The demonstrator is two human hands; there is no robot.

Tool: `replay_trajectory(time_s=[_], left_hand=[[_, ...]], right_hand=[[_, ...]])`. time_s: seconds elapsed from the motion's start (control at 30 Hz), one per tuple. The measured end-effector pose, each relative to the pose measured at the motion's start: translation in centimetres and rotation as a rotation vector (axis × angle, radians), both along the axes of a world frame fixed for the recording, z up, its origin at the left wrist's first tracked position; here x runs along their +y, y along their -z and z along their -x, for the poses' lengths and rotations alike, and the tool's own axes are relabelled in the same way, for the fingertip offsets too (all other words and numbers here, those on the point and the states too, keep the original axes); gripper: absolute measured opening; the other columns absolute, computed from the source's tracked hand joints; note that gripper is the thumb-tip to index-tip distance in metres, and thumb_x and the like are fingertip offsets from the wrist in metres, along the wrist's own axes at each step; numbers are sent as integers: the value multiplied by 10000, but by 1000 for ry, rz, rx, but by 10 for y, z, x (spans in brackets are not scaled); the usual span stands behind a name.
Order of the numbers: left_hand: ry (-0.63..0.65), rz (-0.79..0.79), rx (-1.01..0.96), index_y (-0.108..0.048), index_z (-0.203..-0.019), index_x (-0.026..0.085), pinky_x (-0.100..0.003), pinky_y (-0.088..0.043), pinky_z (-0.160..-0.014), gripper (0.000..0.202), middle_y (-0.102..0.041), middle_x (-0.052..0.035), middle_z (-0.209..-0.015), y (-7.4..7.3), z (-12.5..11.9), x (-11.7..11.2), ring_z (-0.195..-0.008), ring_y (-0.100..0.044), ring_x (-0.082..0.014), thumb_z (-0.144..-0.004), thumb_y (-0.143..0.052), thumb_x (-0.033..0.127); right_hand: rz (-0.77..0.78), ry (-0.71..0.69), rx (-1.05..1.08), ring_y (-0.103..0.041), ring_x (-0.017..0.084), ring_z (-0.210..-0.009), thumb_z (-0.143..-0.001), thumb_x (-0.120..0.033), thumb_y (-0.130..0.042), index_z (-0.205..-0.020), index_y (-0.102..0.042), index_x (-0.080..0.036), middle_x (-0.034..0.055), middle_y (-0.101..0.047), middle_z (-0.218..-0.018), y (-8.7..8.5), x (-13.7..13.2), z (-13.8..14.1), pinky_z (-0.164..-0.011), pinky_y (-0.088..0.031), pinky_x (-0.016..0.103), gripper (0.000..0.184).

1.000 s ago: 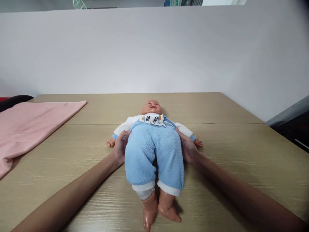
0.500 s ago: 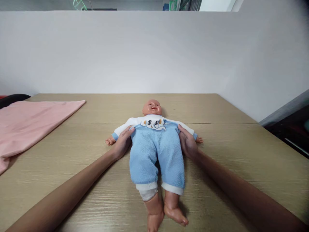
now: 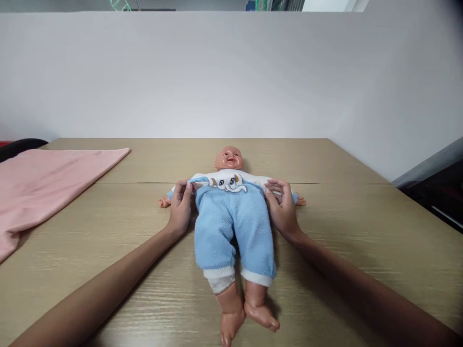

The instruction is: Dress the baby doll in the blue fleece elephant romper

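A baby doll [image 3: 229,158] lies on its back, head away from me and bare feet toward me. It wears a white top [image 3: 255,180] with an elephant-like animal face and fuzzy light blue pants [image 3: 215,226] with white cuffs. At the doll's side on my left, my left hand [image 3: 181,202] is closed, pinching the top's blue-trimmed hem and drawing it outward. My right hand [image 3: 282,205] rests against the opposite side by the waist and sleeve, its thumb and curved fingers apart. Some of its fingertips are hidden.
A pink cloth [image 3: 54,185] lies at the left of the wooden table [image 3: 144,299]. Behind the table stands a white wall [image 3: 202,77]. A dark object [image 3: 434,193] is beyond the right edge, and a black curved rim [image 3: 21,146] shows at far left.
My left hand has turned more upright and pulled the top's hem outward and up. The right hand's fingers have come up over the doll's side, away from the waistband.
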State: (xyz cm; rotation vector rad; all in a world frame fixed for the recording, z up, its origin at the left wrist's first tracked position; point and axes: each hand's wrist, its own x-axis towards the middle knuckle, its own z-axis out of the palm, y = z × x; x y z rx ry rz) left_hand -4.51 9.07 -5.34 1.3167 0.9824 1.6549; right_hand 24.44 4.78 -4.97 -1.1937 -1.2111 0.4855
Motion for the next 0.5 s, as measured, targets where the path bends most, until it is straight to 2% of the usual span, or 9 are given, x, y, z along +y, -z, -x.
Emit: replay_trajectory(time_s=[0.07,0.17,0.27,0.33,0.4,0.43,0.5], left_hand=[[28,0,-14,-638,-889,236,-281,-467,-825,425,-602,20,-847,-1,-1,-1,-825,-550,-173,-954,-757,639],[44,-26,31,-665,-956,233,-297,-477,-874,414,-640,0,-915,-3,-3,-4,-897,-580,-191,-942,-775,632],[5,-91,89,-661,-1001,236,-300,-467,-872,374,-637,-7,-950,-4,-5,-9,-910,-573,-190,-985,-742,600],[-18,-131,110,-648,-1027,243,-292,-448,-839,321,-611,4,-941,-3,-5,-13,-875,-544,-176,-1031,-702,559],[-27,-164,123,-635,-1042,247,-290,-438,-819,282,-587,12,-926,-1,-4,-15,-853,-525,-170,-1061,-671,526],[-32,-176,130,-632,-1047,248,-293,-439,-822,272,-580,12,-923,0,-3,-16,-856,-523,-172,-1070,-661,518],[-35,-192,149,-635,-1064,249,-300,-444,-842,257,-581,7,-938,2,-2,-18,-876,-527,-176,-1083,-643,505]], right_hand=[[-45,-18,-75,-705,240,-1085,-987,-318,-665,-1161,-621,-257,84,-713,-1199,-19,1,7,-1036,-566,444,189],[-146,-143,-280,-735,230,-1048,-1037,-270,-593,-1117,-645,-253,73,-751,-1121,-64,16,30,-994,-576,406,98],[-101,-431,-625,-729,216,-1050,-1033,-202,-576,-1055,-698,-221,71,-787,-1102,-113,51,68,-986,-554,358,126],[-22,-589,-920,-720,224,-1081,-1051,-189,-558,-1097,-724,-193,80,-805,-1130,-135,82,99,-984,-524,355,172],[28,-763,-1240,-701,240,-1152,-1075,-169,-510,-1203,-722,-153,133,-786,-1261,-142,114,129,-972,-509,356,248],[34,-829,-1303,-694,244,-1176,-1043,-118,-541,-1212,-735,-144,144,-780,-1295,-141,127,144,-976,-502,350,259],[53,-962,-1396,-708,238,-1146,-958,-121,-705,-1215,-764,-166,118,-793,-1305,-133,147,170,-917,-510,316,268]])
